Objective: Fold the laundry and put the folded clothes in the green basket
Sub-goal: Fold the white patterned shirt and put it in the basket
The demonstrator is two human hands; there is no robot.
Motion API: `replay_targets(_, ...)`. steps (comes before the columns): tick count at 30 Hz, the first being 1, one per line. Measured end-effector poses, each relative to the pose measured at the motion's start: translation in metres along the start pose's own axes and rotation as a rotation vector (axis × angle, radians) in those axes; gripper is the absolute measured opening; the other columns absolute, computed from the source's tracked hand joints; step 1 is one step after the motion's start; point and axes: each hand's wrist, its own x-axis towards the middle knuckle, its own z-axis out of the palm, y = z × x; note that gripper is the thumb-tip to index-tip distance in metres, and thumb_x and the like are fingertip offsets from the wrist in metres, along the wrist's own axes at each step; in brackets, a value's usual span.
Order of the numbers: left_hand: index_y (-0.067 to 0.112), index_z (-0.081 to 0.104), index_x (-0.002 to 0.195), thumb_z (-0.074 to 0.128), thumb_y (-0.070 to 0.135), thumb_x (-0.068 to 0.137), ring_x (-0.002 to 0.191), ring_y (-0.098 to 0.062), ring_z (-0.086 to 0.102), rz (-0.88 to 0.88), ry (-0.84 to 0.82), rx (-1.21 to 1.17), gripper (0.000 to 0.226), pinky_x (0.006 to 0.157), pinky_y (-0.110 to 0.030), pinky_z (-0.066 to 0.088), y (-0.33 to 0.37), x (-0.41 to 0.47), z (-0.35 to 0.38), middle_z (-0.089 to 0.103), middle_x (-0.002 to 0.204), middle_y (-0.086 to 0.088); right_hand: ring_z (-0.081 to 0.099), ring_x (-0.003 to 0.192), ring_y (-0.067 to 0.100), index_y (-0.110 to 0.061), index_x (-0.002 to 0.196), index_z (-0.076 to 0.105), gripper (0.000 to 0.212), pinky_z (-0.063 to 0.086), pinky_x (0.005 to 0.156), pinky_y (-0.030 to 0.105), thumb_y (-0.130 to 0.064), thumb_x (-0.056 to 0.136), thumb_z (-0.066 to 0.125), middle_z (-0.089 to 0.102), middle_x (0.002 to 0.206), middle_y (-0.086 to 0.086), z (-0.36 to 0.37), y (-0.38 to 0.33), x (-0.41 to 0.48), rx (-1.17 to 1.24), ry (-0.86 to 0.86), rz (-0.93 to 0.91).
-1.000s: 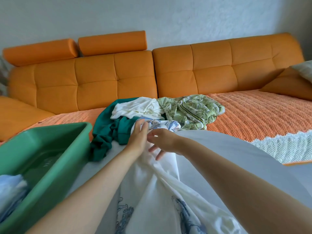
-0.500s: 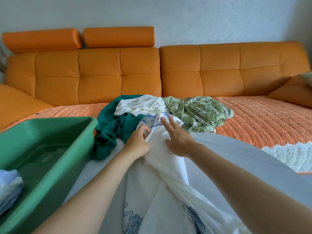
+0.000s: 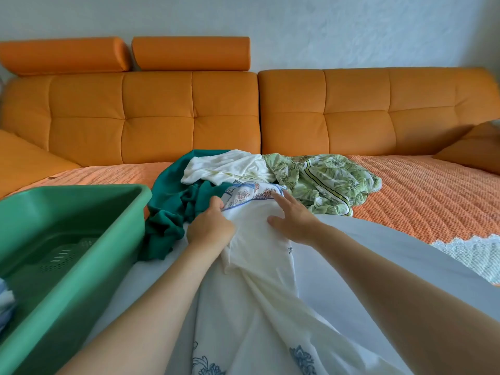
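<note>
Change: right hand (image 3: 293, 221) — pinching before — now flat on the white garment (image 3: 259, 266).
Left hand (image 3: 209, 226): grips its edge.
Count: three piled garments (image 3: 230, 166), one green basket (image 3: 81, 201).

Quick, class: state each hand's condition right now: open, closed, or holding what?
Left hand: closed, gripping the white garment near its printed edge.
Right hand: open, fingers straight, resting flat on the white garment.

basket (image 3: 81, 212) green | sofa (image 3: 189, 112) orange | garment (image 3: 257, 266) white, blue floral print | shirt (image 3: 324, 180) green leaf-patterned
</note>
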Motion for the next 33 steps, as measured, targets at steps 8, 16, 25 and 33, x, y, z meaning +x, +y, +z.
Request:
replay_targets(8,0.023,0.045,0.147,0.044,0.016,0.098,0.143,-0.02,0.031,0.722,-0.034,0.132,0.049,0.119,-0.036,0.023,0.017,0.028,0.022,0.041,0.153,0.001,0.004,0.154,0.023,-0.037,0.159,0.001,0.067,0.014,0.121,0.05,-0.039,0.1,0.032,-0.005,0.168,0.001,0.017,-0.012,0.028,-0.025,-0.031,0.01)
replay_targets(16,0.022,0.011,0.16,0.024,0.064,0.096,0.154,-0.02,-0.003,0.262,-0.289,0.415,0.078,0.123,-0.043,0.001,-0.01,0.044,0.036,-0.002,0.168,0.0,-0.006,0.154,0.024,-0.027,0.16,0.002,0.074,0.003,0.122,0.054,-0.064,0.099,0.02,-0.009,0.167,0.005,0.021,0.009,0.042,-0.181,-0.021,0.153)
replay_targets(25,0.026,0.004,0.16,0.017,0.046,0.105,0.154,-0.017,-0.005,0.396,-0.295,0.346,0.06,0.124,-0.042,0.001,-0.001,0.036,0.042,-0.005,0.168,0.003,0.001,0.154,0.019,-0.024,0.161,0.005,0.063,0.007,0.123,0.04,-0.041,0.105,0.029,-0.002,0.168,0.001,0.031,-0.012,0.027,-0.203,-0.038,-0.148)
replay_targets(33,0.017,0.007,0.159,0.026,0.052,0.102,0.153,-0.023,0.0,0.335,-0.2,0.438,0.07,0.123,-0.047,0.006,-0.01,0.014,0.022,0.005,0.167,-0.005,0.0,0.154,0.02,-0.024,0.16,0.009,0.064,0.009,0.124,0.043,-0.05,0.105,0.028,-0.004,0.168,0.003,0.012,-0.033,-0.018,-0.235,-0.167,-0.069)
